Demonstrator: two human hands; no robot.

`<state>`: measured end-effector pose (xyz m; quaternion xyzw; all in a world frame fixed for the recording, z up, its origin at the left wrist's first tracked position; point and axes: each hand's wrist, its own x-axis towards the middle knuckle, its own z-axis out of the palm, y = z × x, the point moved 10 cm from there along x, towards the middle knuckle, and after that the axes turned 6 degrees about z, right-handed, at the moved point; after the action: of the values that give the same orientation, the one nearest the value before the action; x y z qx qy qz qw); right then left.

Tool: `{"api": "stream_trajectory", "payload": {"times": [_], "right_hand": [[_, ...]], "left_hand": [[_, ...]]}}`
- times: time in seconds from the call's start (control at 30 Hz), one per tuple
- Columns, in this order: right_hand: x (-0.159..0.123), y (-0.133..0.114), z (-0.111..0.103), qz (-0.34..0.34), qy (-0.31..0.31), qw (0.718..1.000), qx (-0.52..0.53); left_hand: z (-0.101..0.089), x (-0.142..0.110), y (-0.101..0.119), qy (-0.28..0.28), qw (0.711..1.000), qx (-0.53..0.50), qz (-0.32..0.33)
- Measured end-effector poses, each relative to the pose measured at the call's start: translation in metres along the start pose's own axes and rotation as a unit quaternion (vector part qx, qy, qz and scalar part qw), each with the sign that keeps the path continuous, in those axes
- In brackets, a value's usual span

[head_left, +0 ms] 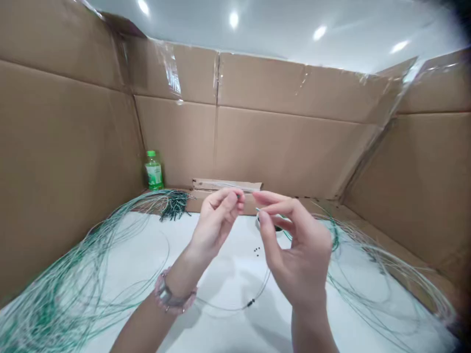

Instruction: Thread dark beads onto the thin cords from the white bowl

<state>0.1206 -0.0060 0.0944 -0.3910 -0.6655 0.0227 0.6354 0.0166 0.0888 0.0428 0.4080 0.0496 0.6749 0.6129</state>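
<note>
My left hand (221, 215), with a pink bracelet on its wrist, is closed in a pinch. A tiny dark bead (238, 196) shows at its fingertips, mostly covered. Facing it from the right, my right hand (294, 235) pinches a thin cord, whose pale tip (257, 209) sticks out between thumb and fingers. The two hands are a little apart. Below them a thin pale cord (224, 309) curves over the white tabletop, with small black beads (250, 302) threaded on it. Several loose black beads (256, 251) lie between my forearms.
Behind my right hand is a small white bowl (258, 224), partly hidden. Green and white cords pile up at left (55, 304), with dark ends (174, 205) bunched; more cords (368, 255) lie at right. A green-capped bottle (153, 171) stands by the cardboard wall (275, 142).
</note>
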Motion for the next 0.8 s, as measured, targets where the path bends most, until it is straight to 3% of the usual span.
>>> {"api": "stream_trajectory", "payload": {"times": [0.2, 0.43, 0.8], "right_hand": [[-0.009, -0.013, -0.005, -0.033, 0.021, 0.999, 0.014], [-0.011, -0.016, -0.01, -0.048, 0.037, 0.998, -0.01], [-0.01, -0.027, -0.012, -0.076, 0.05, 0.995, -0.035]], "left_hand": [[0.016, -0.01, -0.003, -0.046, 0.999, -0.007, -0.025], [0.028, -0.015, 0.001, -0.11, 0.994, -0.002, -0.009], [0.027, -0.016, 0.004, -0.115, 0.992, 0.046, 0.014]]}}
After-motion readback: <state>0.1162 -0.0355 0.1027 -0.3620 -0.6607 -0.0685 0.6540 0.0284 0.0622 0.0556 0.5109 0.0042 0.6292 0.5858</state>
